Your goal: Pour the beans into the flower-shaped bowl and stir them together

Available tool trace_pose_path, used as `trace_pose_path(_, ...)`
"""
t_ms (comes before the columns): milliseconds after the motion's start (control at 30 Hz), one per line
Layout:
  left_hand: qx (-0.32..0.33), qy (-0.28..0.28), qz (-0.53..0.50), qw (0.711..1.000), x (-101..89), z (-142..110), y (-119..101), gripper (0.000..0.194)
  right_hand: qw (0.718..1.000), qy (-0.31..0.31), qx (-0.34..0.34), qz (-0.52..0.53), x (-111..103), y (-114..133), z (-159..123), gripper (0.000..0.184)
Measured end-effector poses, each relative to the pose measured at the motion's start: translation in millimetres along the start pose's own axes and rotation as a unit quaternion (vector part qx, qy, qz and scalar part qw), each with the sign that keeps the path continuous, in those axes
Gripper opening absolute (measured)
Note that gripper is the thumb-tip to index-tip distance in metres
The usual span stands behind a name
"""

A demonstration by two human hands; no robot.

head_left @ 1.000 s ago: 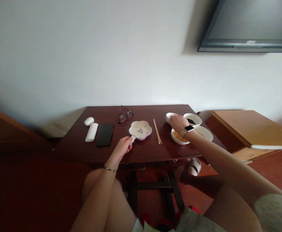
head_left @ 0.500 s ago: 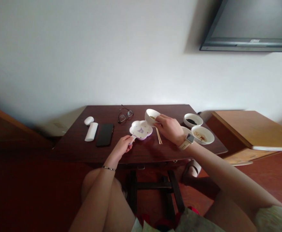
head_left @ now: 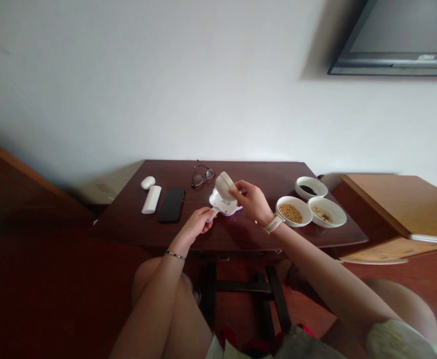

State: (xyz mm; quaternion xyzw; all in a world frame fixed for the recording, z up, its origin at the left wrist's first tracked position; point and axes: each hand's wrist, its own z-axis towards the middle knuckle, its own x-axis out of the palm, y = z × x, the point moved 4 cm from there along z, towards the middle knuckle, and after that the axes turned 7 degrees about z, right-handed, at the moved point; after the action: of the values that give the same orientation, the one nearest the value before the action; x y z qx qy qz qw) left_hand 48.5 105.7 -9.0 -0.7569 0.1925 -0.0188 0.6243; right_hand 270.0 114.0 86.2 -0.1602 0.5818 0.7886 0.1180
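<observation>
My left hand is closed around the handle of a white and purple flower-shaped dish, which has a small purple picture inside. Over that dish my right hand grips a small white bowl, tipped steeply to the left so its mouth faces down toward the dish. The bowl hides part of the dish, and I cannot see what is inside the bowl. To the right of my right wrist stands a white bowl of tan beans. Beside it are a bowl with pale pieces and one with black grains.
Eyeglasses lie behind the dish. On the left of the dark wooden table are a black phone, a white oblong case and a small white rounded case. A wooden cabinet adjoins on the right.
My right hand has tilted the small bowl from nearly upright to steeply tipped over the dish. The bowl of tan beans has come into view. The whole scene has shifted slightly right.
</observation>
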Motion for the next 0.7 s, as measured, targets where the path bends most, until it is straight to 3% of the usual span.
trace_pose_path(333,-0.014,0.012,-0.01,1.0,-0.1,0.9,-0.6,0.036,0.984,-0.011,0.065,0.164,12.6,-19.6,-1.0,0.045)
trace_pose_path(700,-0.017,0.01,-0.013,1.0,-0.4,2.4,1.0,0.038,0.938,-0.039,0.148,0.31,10.6,-37.8,3.6,0.041)
